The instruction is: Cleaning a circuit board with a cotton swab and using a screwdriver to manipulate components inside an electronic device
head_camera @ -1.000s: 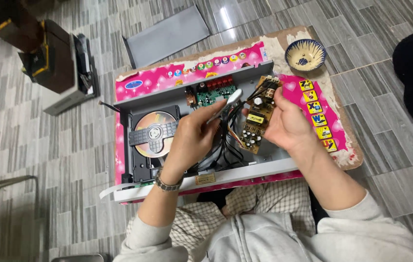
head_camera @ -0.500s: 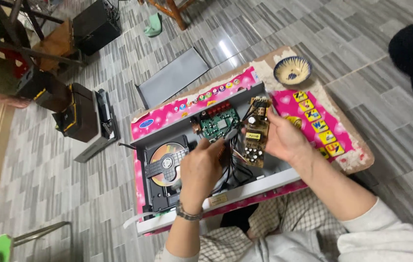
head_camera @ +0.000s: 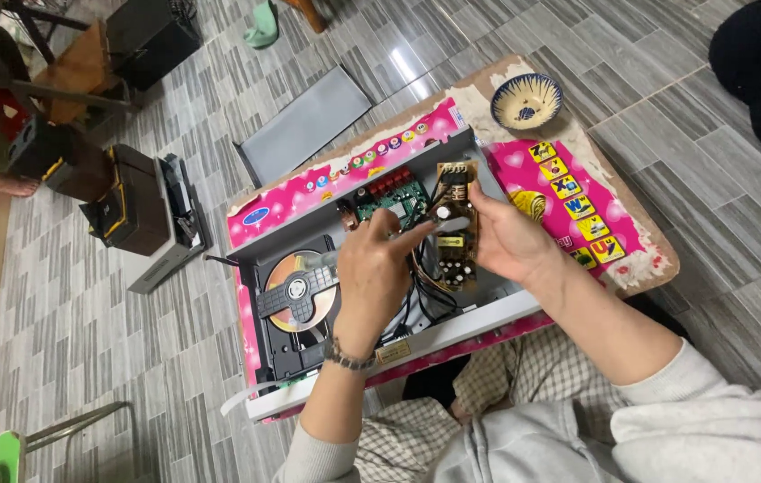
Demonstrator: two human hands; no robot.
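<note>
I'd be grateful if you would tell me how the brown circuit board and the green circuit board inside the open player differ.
The brown circuit board is long and narrow; the green circuit board is squatter. The brown one is gripped by the right hand with the left hand touching it, while the green one lies unheld beside it, towards the back wall. Both sit inside the same open grey case, with wires running near them.

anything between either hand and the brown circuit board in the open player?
Nothing visible. The right hand already grips the brown circuit board at its right edge, and the left hand reaches it from the left with an extended finger touching its face. Loose wires run beneath the left hand, beside the board, not across it.
</note>
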